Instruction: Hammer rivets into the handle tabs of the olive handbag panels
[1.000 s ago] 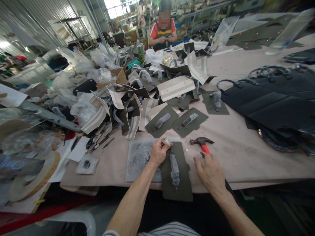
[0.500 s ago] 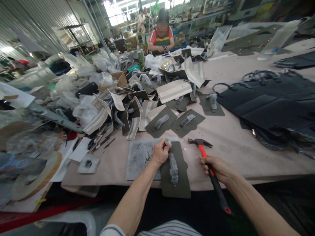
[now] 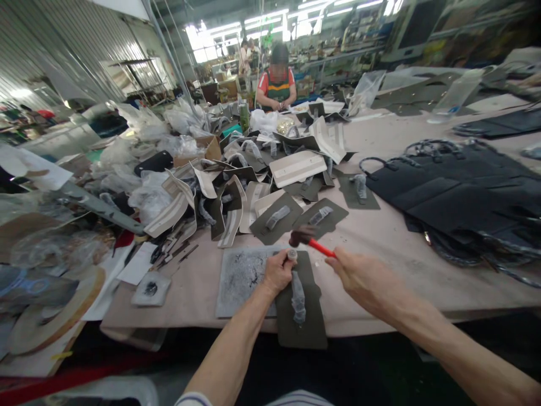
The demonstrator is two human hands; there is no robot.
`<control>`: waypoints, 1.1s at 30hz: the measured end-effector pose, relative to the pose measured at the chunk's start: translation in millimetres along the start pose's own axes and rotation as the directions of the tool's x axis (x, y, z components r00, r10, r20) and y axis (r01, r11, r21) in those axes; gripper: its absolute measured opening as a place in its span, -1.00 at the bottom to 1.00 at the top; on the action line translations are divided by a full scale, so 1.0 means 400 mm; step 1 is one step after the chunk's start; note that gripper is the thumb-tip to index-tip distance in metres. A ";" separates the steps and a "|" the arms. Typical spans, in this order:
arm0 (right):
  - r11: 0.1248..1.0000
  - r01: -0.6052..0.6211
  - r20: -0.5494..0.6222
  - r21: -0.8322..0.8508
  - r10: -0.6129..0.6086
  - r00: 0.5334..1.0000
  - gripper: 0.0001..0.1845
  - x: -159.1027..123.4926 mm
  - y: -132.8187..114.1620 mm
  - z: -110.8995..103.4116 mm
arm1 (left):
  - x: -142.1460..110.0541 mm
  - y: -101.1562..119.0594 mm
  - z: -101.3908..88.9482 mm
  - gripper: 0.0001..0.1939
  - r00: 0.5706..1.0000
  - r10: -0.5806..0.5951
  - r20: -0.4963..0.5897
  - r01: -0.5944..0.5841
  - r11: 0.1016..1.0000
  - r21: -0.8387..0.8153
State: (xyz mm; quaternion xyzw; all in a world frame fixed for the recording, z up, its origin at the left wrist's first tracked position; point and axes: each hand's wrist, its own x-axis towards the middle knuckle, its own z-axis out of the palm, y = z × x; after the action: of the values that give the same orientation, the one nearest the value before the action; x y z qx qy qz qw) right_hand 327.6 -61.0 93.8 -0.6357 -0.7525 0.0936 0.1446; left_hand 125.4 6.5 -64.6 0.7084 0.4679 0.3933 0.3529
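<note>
My left hand (image 3: 277, 272) is closed around a short upright metal punch (image 3: 292, 255), of which only the round top shows. The punch stands at the far end of a plastic-wrapped handle (image 3: 298, 299) on a dark olive panel (image 3: 310, 321). Part of that panel lies over a grey scuffed slab (image 3: 236, 282), and its near end sticks out past the table edge. In my right hand (image 3: 355, 276) is a claw hammer (image 3: 319, 246) with a red and black handle. Its head, blurred by motion, hangs just above the punch.
More olive panels with wrapped handles (image 3: 276, 217) lie beyond the slab, before a heap of panels (image 3: 296, 169). Black bags (image 3: 465, 197) are piled at right. At left are thin tools (image 3: 177, 254), a small pad (image 3: 151, 289) and a tape roll (image 3: 54, 321). A co-worker (image 3: 276, 84) sits opposite.
My right hand has raised the hammer and swung it left, bringing its head from beside the panel to over the punch. My left hand stays on the punch. The view has tilted up slightly.
</note>
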 end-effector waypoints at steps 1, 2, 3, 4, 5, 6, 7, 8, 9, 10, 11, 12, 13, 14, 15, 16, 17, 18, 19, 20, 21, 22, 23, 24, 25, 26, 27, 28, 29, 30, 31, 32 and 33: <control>0.999 0.008 -0.133 0.051 -0.001 0.991 -0.70 0.007 -0.011 -0.035 | 0.000 0.000 0.000 -0.84 1.000 0.006 0.001 -0.006 1.000 -0.014; 0.993 0.005 -0.292 0.121 0.031 0.956 -0.68 0.012 -0.023 -0.064 | 0.001 0.001 -0.001 -0.84 1.000 0.012 -0.001 -0.012 1.000 -0.026; 0.982 -0.009 -0.432 0.187 0.090 0.897 -0.67 0.015 -0.035 -0.081 | 0.001 0.001 -0.001 -0.84 1.000 0.016 -0.004 -0.016 0.999 -0.034; 0.971 -0.022 -0.524 0.238 0.147 0.839 -0.65 0.014 -0.044 -0.084 | 0.002 0.002 -0.002 -0.85 1.000 0.017 -0.007 -0.017 0.999 -0.039; 0.963 -0.030 -0.564 0.267 0.182 0.805 -0.62 0.011 -0.050 -0.072 | 0.002 0.002 -0.002 -0.85 1.000 0.014 -0.008 -0.015 0.999 -0.043; 0.961 -0.031 -0.569 0.274 0.188 0.801 -0.61 0.005 -0.051 -0.047 | 0.003 0.002 -0.002 -0.85 1.000 0.010 -0.007 -0.010 0.999 -0.041; 0.967 -0.026 -0.519 0.255 0.159 0.840 -0.59 -0.002 -0.046 -0.014 | 0.004 0.003 -0.002 -0.86 1.000 0.004 -0.004 -0.004 0.999 -0.033; 0.974 -0.019 -0.420 0.226 0.115 0.900 -0.60 -0.011 -0.037 0.024 | 0.004 0.003 -0.001 -0.86 1.000 0.000 -0.002 0.000 1.000 -0.021; 0.982 -0.031 -0.270 0.186 0.081 0.959 -0.62 -0.019 -0.024 0.059 | 0.004 0.003 -0.001 -0.87 1.000 0.000 0.002 0.000 1.000 -0.010; 0.987 -0.060 -0.102 0.147 0.075 0.992 -0.64 -0.025 -0.007 0.090 | 0.004 0.003 -0.001 -0.87 1.000 0.003 0.001 -0.003 1.000 -0.004; 0.989 -0.100 0.059 0.106 0.094 0.994 -0.68 -0.031 0.011 0.114 | 0.004 0.004 0.000 -0.87 1.000 0.008 0.000 -0.008 1.000 -0.007; 0.987 -0.141 0.188 0.073 0.125 0.974 -0.71 -0.034 0.031 0.131 | 0.004 0.005 0.000 -0.86 1.000 0.010 -0.003 -0.010 1.000 -0.018; 0.982 -0.177 0.274 0.066 0.153 0.949 -0.72 -0.036 0.053 0.144 | 0.003 0.006 -0.001 -0.86 1.000 0.011 -0.005 -0.011 0.999 -0.033; 0.973 -0.215 0.318 0.086 0.178 0.931 -0.70 -0.037 0.075 0.154 | 0.003 0.007 -0.001 -0.86 1.000 0.009 -0.007 -0.009 0.999 -0.045; 0.961 -0.252 0.343 0.114 0.200 0.918 -0.66 -0.037 0.097 0.165 | 0.003 0.008 -0.002 -0.87 1.000 0.006 -0.007 -0.006 0.999 -0.054; 0.951 -0.283 0.359 0.124 0.223 0.906 -0.62 -0.038 0.120 0.177 | 0.003 0.008 -0.002 -0.87 1.000 0.004 -0.006 -0.004 0.998 -0.062; 0.944 -0.311 0.367 0.108 0.253 0.895 -0.58 -0.040 0.143 0.192 | 0.004 0.007 -0.003 -0.87 1.000 0.004 -0.002 -0.004 0.998 -0.069; 0.940 -0.336 0.362 0.067 0.291 0.886 -0.56 -0.042 0.163 0.208 | 0.004 0.007 -0.003 -0.86 1.000 0.005 0.001 -0.005 0.997 -0.077; 0.935 -0.354 0.341 0.012 0.329 0.881 -0.57 -0.046 0.179 0.224 | 0.004 0.006 -0.003 -0.85 1.000 0.004 0.001 -0.004 0.996 -0.086; 0.930 -0.366 0.310 -0.045 0.361 0.880 -0.59 -0.049 0.189 0.239 | 0.004 0.004 -0.003 -0.84 1.000 0.001 0.000 -0.001 0.995 -0.097; 0.928 -0.362 0.263 -0.090 0.373 0.890 -0.64 -0.053 0.191 0.252 | 0.004 0.002 -0.003 -0.84 1.000 -0.005 -0.004 0.004 0.994 -0.107; 0.933 -0.341 0.200 -0.115 0.358 0.912 -0.67 -0.057 0.183 0.262 | 0.003 0.001 -0.002 -0.84 1.000 -0.013 -0.008 0.012 0.993 -0.118; 0.950 -0.291 0.126 -0.112 0.304 0.944 -0.67 -0.061 0.166 0.269 | 0.002 0.000 -0.002 -0.85 1.000 -0.022 -0.012 0.020 0.992 -0.128; 0.975 -0.206 0.049 -0.088 0.211 0.976 -0.63 -0.065 0.140 0.275 | 0.001 -0.001 -0.001 -0.86 0.999 -0.030 -0.015 0.028 0.990 -0.138; 0.996 -0.081 -0.008 -0.049 0.080 0.997 -0.57 -0.068 0.107 0.281 | 0.000 -0.001 0.000 -0.87 0.999 -0.037 -0.018 0.034 0.989 -0.147; 0.998 0.065 -0.035 -0.004 -0.065 0.997 -0.52 -0.070 0.071 0.288 | 0.000 -0.001 0.001 -0.87 0.999 -0.046 -0.021 0.042 0.987 -0.157; 0.980 0.197 -0.030 0.035 -0.196 0.980 -0.50 -0.072 0.034 0.296 | 0.001 -0.001 0.002 -0.88 0.998 -0.057 -0.022 0.052 0.984 -0.171; 0.955 0.290 0.007 0.060 -0.291 0.957 -0.51 -0.074 -0.001 0.306 | 0.004 0.000 0.004 -0.90 0.997 -0.071 -0.020 0.066 0.979 -0.193; 0.938 0.342 0.055 0.061 -0.345 0.937 -0.56 -0.074 -0.031 0.318 | 0.009 0.001 0.006 -0.91 0.995 -0.098 -0.024 0.090 0.969 -0.229; 0.933 0.358 0.098 0.043 -0.360 0.928 -0.62 -0.073 -0.054 0.330 | 0.017 0.003 0.007 -0.93 0.987 -0.150 -0.051 0.129 0.949 -0.288; 0.936 0.351 0.128 0.017 -0.350 0.928 -0.69 -0.072 -0.069 0.342 | 0.028 0.005 0.008 -0.91 0.968 -0.228 -0.103 0.175 0.912 -0.372; 0.942 0.336 0.144 -0.001 -0.333 0.932 -0.74 -0.069 -0.077 0.353 | 0.040 0.007 0.008 -0.87 0.932 -0.321 -0.167 0.210 0.856 -0.473; 0.945 0.328 0.149 0.002 -0.325 0.934 -0.76 -0.067 -0.079 0.361 | 0.052 0.010 0.006 -0.82 0.883 -0.412 -0.224 0.223 0.790 -0.572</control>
State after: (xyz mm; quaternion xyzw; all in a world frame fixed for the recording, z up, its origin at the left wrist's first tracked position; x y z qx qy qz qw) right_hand 253.7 -86.7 -34.5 -0.4948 -0.8573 0.1063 0.0949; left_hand 134.3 24.3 -57.5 0.4148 0.5079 0.5558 0.5109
